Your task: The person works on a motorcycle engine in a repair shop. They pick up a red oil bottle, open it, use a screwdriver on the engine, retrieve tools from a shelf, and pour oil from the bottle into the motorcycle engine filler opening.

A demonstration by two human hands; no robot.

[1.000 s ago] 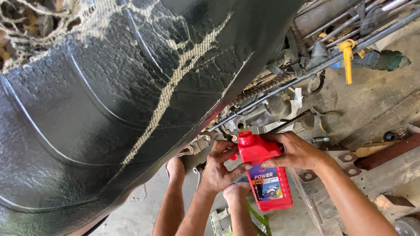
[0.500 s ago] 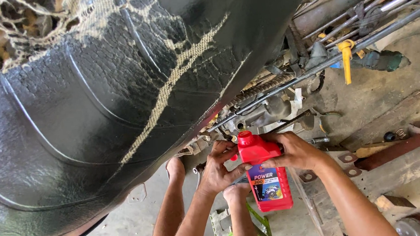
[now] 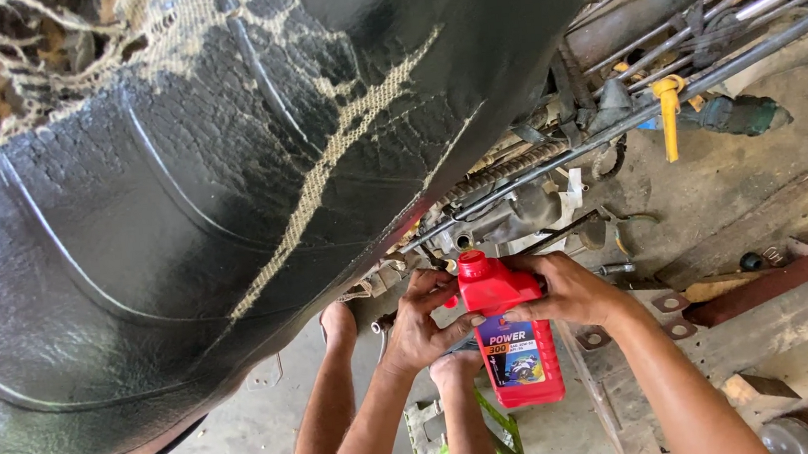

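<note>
I hold a red plastic oil bottle (image 3: 520,352) with a picture label upright in the lower middle of the head view. My right hand (image 3: 577,292) grips its shoulder from the right. My left hand (image 3: 419,324) is on its left side, fingers curled at the neck just under the red cap (image 3: 472,264). The cap sits close under a greasy engine part (image 3: 518,213) with a spring and rods.
A big cracked black cover (image 3: 210,204) fills the left and top. Two more bare limbs (image 3: 339,376) reach up below my hands; I cannot tell whose. A green crate (image 3: 440,440) stands beneath. Metal bars, a yellow-handled tool (image 3: 669,115) and rusty brackets (image 3: 764,285) lie on the right.
</note>
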